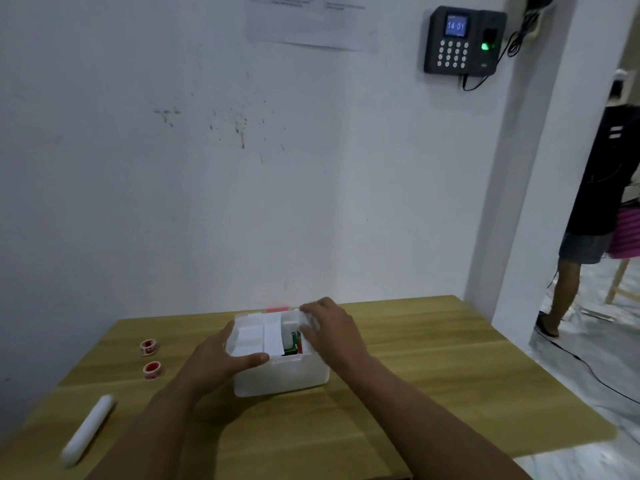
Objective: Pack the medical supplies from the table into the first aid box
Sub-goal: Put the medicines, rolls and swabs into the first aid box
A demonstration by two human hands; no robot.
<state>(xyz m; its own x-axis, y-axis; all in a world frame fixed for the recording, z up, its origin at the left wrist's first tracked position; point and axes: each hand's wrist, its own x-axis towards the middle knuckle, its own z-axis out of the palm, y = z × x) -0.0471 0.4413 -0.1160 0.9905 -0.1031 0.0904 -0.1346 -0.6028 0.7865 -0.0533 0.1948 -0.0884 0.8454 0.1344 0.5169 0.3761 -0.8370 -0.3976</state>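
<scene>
A white plastic first aid box point(282, 375) stands open in the middle of the wooden table point(433, 368). Inside it lie white packets point(263, 336) and a green and red item point(294, 342). My left hand point(221, 358) grips the box's left front rim, thumb laid over the edge. My right hand point(332, 329) rests on the box's right rim, fingers curled over the contents. On the table to the left lie two red and white tape rolls point(149, 347) point(152, 370) and a white rolled bandage point(88, 429).
The table stands against a white wall. A black keypad device point(462, 41) hangs on the wall at upper right. A person point(588, 216) stands in the doorway at the right, beside a pink stool. A cable runs across the floor.
</scene>
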